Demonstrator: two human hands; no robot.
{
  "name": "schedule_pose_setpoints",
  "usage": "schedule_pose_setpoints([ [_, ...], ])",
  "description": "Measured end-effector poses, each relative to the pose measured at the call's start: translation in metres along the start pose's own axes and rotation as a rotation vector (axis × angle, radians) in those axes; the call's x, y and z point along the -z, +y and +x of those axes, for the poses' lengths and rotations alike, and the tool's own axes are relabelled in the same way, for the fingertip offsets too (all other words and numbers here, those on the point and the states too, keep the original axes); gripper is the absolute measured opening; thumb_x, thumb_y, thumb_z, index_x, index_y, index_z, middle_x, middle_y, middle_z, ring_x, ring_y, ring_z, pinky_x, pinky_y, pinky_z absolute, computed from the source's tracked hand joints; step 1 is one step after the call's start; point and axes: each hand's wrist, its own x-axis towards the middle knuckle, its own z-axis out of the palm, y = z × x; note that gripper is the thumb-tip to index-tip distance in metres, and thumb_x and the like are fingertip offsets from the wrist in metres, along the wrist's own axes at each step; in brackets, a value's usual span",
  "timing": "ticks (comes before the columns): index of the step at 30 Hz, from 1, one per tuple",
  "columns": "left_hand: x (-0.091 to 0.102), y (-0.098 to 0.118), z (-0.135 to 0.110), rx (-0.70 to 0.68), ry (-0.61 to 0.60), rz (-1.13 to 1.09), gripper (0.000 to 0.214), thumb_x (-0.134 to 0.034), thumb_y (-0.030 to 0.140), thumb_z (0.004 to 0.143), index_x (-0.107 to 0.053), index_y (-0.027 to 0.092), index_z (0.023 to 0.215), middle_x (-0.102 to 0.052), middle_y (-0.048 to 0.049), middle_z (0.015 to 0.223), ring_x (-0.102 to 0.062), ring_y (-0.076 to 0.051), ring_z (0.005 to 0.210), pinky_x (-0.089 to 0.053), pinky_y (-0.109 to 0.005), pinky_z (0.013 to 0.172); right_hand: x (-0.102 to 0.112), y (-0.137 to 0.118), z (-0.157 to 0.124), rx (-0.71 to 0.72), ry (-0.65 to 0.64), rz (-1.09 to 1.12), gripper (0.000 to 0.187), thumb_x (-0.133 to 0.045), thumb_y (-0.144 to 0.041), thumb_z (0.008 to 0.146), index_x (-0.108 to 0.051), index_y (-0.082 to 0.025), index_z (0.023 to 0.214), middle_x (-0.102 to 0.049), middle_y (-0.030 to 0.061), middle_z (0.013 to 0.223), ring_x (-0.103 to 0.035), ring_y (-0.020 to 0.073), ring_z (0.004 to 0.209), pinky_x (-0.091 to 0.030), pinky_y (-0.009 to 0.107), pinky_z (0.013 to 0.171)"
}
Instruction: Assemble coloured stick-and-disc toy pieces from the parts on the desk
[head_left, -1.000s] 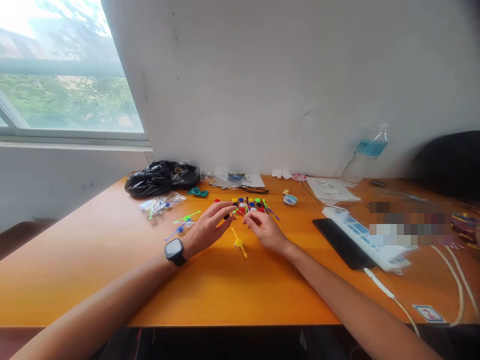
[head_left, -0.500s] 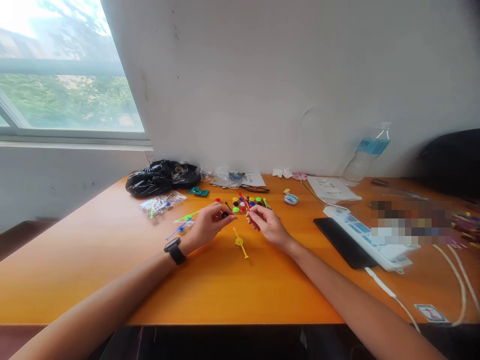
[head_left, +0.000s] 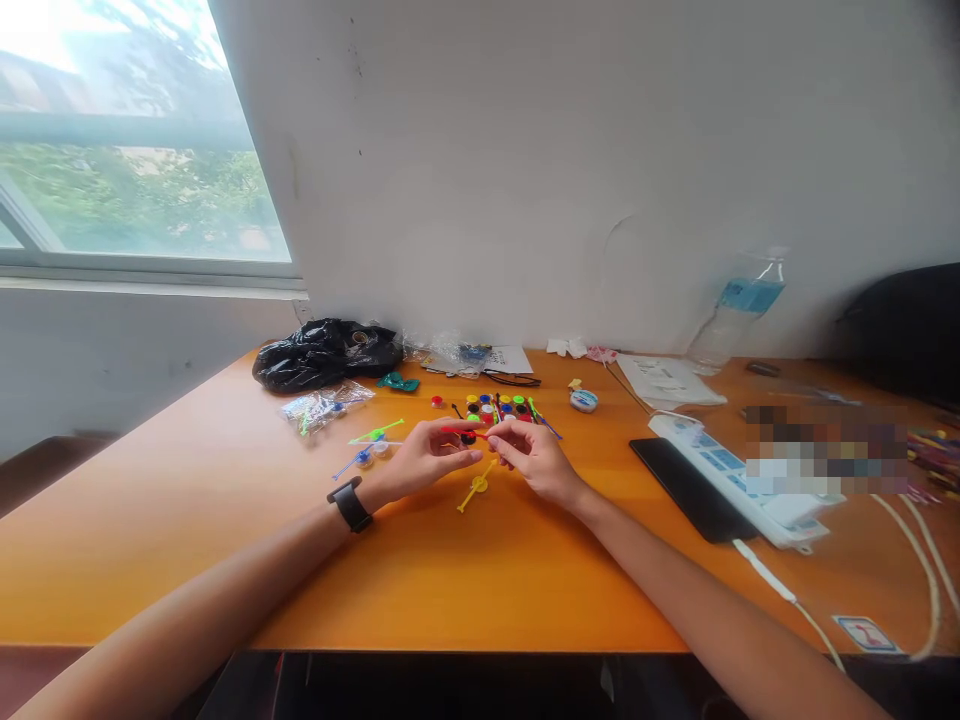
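My left hand (head_left: 424,458), wearing a black watch on its wrist, holds a small black disc (head_left: 467,439) between thumb and fingers. In a fingertip pinch of my right hand (head_left: 536,458) is the end of a thin red plastic arrow (head_left: 481,435). The arrow lies across the top of the black disc; whether it is fixed there I cannot tell. Just below the hands a yellow spinner (head_left: 478,485), an arrow on a round base, rests on the table. Left of my left hand are a green spinner (head_left: 377,436) and a blue spinner (head_left: 364,457).
Several coloured discs (head_left: 508,400) sit in rows behind my hands, with loose arrows (head_left: 541,420) beside them. A black plastic bag (head_left: 322,355) and a clear bag of parts (head_left: 328,406) lie back left. To the right are a black phone (head_left: 686,490) and a white power strip (head_left: 731,480).
The red arrow has swung from upright to nearly level and come over the black disc. My hands have drawn closer together. The yellow spinner's arrow has turned to another slant.
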Motion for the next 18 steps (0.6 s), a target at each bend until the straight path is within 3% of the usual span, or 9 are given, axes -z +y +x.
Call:
schedule_pose_setpoints([
  [3, -0.0006, 0.0013, -0.0007, 0.003, -0.018, -0.03, 0.052, -0.083, 0.046, 0.089, -0.075, 0.016, 0.131, -0.076, -0.014, 0.127, -0.071, -0.028, 0.11, -0.059, -0.039, 0.095, -0.0013, 0.0003, -0.0007, 0.031, 0.037, -0.034, 0.029, -0.074, -0.048, 0.091, -0.077, -0.019, 0.095, -0.071, 0.0032, 0.085, -0.058, 0.0151, 0.068, -0.048, 0.03, 0.065],
  [9, 0.0003, 0.0005, -0.0011, 0.024, -0.053, -0.027, 0.054, -0.075, 0.049, 0.095, -0.073, 0.014, 0.136, -0.079, -0.0124, 0.11, -0.072, -0.022, 0.091, -0.059, -0.035, 0.085, -0.0009, -0.0055, -0.0013, 0.024, 0.073, 0.022, 0.028, -0.079, -0.046, 0.087, -0.081, -0.019, 0.094, -0.074, 0.0042, 0.086, -0.058, 0.015, 0.067, -0.048, 0.031, 0.065],
  [18, -0.0007, 0.0023, -0.002, -0.016, -0.068, 0.026, 0.051, -0.074, 0.048, 0.097, -0.074, 0.014, 0.134, -0.078, -0.0136, 0.113, -0.072, -0.022, 0.09, -0.06, -0.036, 0.084, 0.0042, -0.0071, 0.0, 0.025, 0.073, 0.041, 0.024, -0.08, -0.041, 0.086, -0.082, -0.018, 0.094, -0.074, 0.0047, 0.086, -0.061, 0.0157, 0.071, -0.049, 0.031, 0.067],
])
